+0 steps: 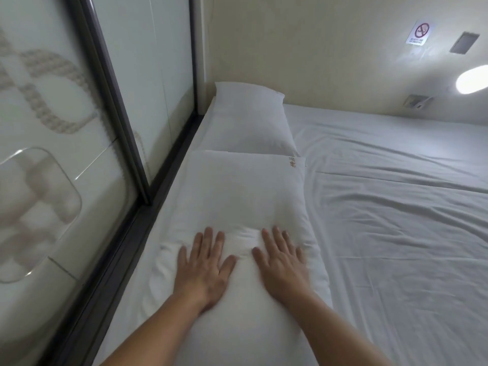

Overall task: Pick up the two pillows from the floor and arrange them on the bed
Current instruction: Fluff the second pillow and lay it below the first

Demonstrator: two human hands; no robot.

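Two white pillows lie end to end along the left edge of the bed (396, 220). The far pillow (250, 120) rests in the corner against the wall. The near pillow (243, 196), with a small gold embroidered mark at its far right corner, lies just in front of it. My left hand (204, 268) and my right hand (281, 262) press flat on the near pillow's middle, palms down, fingers spread, gripping nothing. The fabric dents and wrinkles between them.
A dark-framed glass partition (126, 154) with a frosted rope pattern runs along the bed's left side. The beige wall behind holds a no-smoking sign (420, 33), a vent panel (464, 43), a socket plate (417, 101) and a lit round lamp (475, 79). White wrinkled sheet spreads to the right.
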